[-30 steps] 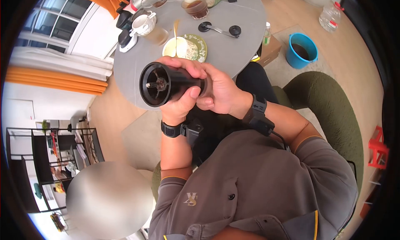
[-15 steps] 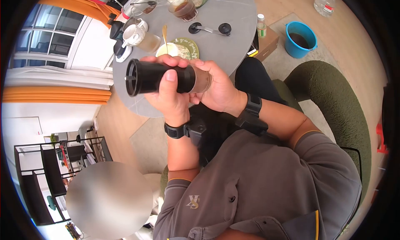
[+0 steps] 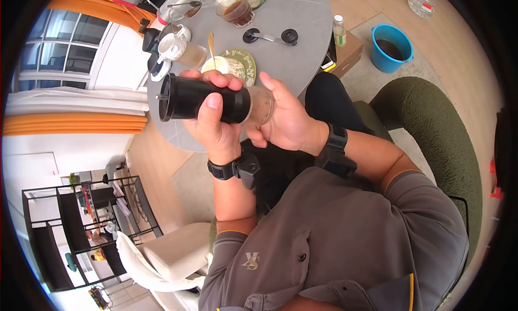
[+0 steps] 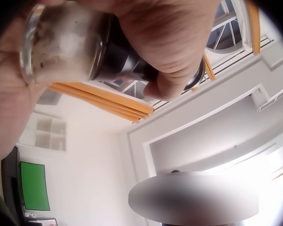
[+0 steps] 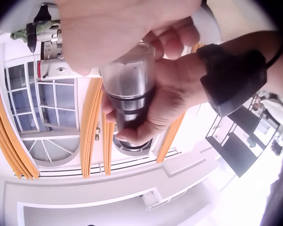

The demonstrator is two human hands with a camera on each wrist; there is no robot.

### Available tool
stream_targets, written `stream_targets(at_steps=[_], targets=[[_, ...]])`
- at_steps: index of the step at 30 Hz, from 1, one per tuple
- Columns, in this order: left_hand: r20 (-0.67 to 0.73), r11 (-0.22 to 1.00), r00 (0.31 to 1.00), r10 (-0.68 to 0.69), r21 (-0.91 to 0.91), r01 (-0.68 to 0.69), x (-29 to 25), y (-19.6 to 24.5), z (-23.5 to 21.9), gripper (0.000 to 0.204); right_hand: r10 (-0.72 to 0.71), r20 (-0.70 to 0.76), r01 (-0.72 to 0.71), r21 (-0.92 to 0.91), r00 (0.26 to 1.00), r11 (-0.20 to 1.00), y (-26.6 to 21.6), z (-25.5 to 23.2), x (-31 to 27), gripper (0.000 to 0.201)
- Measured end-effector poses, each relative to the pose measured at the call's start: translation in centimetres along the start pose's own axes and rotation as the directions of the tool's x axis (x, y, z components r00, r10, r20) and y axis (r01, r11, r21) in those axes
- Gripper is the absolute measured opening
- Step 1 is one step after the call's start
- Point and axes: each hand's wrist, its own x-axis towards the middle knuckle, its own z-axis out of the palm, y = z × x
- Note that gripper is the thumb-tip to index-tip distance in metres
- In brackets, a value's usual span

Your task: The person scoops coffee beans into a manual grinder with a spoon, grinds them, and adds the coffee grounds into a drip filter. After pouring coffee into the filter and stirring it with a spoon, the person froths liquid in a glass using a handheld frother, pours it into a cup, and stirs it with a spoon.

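The left hand (image 3: 210,122) grips a black cylinder (image 3: 234,103) lying nearly sideways above the table edge, thumb along its near side. A short metal shaft sticks out of its left end. A clear jar (image 3: 260,106) is joined to its right end. Around the jar's base the right hand (image 3: 291,119) is spread, palm near the end, one digit raised above and others below. In the left wrist view, the left hand (image 4: 170,37) wraps the black part, beside the cloudy jar (image 4: 61,44). The right wrist view shows the right hand (image 5: 104,33) over the jar (image 5: 127,75).
On the grey table (image 3: 294,14) are a green plate (image 3: 249,68), a bowl with a spoon, a glass of brown liquid (image 3: 236,11), white cups and a black-ended metal piece (image 3: 272,38). A blue bucket (image 3: 389,52) stands on the floor beside a box (image 3: 348,55).
The cylinder has swung from facing its open end toward the camera to lying side-on, farther left. The right hand's digits have spread away from the jar.
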Motion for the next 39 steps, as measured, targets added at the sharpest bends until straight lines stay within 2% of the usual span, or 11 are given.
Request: stream_targets(at_steps=[1, 5, 8, 14, 16, 20, 22, 28, 32, 34, 39], targets=[[0.002, 1.0, 1.0, 0.0, 0.001, 0.0, 0.0, 0.1, 0.0, 0.051, 0.104, 0.246, -0.099, -0.034, 0.964, 0.995, 0.2, -1.7, 0.1, 0.05], [0.02, 0.991, 0.999, 0.026, -0.128, -0.023, 0.4, 0.3, -0.4, 0.054, 0.108, 0.204, -0.105, -0.023, 0.973, 0.994, 0.5, -0.6, -0.1, 0.056], [0.022, 0.99, 0.999, 0.024, -0.14, -0.021, 0.5, 0.5, -0.5, 0.054, -0.016, -0.175, 0.016, 0.001, 0.984, 1.0, 0.1, 3.1, -0.7, 0.065], [0.033, 0.998, 0.999, 0.009, -0.058, -0.007, 0.3, 0.9, -0.2, 0.052, 0.125, 0.267, -0.151, 0.079, 0.956, 0.985, 0.7, -0.6, -0.5, 0.054], [0.023, 1.0, 1.0, 0.013, -0.01, -0.012, 0.2, 1.1, -0.1, 0.05, -0.045, 0.009, 0.045, 0.01, 0.999, 0.999, 0.9, 1.6, -0.8, 0.056], [0.019, 1.0, 1.0, -0.006, -0.019, 0.006, 0.1, 1.2, -0.1, 0.05, -0.075, -0.007, 0.075, 0.005, 0.997, 0.997, 1.3, 1.3, -0.7, 0.044], [0.041, 1.0, 0.999, -0.014, -0.018, 0.014, 0.1, 1.1, -0.3, 0.05, 0.043, 0.377, -0.078, 0.077, 0.925, 0.994, 1.3, -1.4, -0.3, 0.048], [0.015, 1.0, 0.999, 0.03, -0.007, -0.03, 0.1, 1.3, -0.6, 0.052, -0.033, -0.042, 0.035, 0.061, 0.999, 0.997, 0.8, 2.4, -1.1, 0.059], [0.052, 0.999, 0.998, 0.022, 0.024, -0.023, -0.2, 1.4, -0.3, 0.053, -0.037, 0.041, 0.038, -0.008, 0.998, 0.999, 1.3, 0.9, -0.7, 0.058], [0.067, 0.999, 0.997, 0.028, 0.043, -0.031, -0.3, 1.4, -0.4, 0.053, 0.126, 0.359, -0.166, 0.08, 0.925, 0.983, 1.2, -1.0, -0.6, 0.054], [0.06, 0.993, 0.993, 0.106, 0.055, -0.109, -0.4, 1.7, -0.2, 0.051, 0.023, 0.058, -0.025, 0.039, 0.998, 0.999, 0.8, 1.8, -1.1, 0.044]])
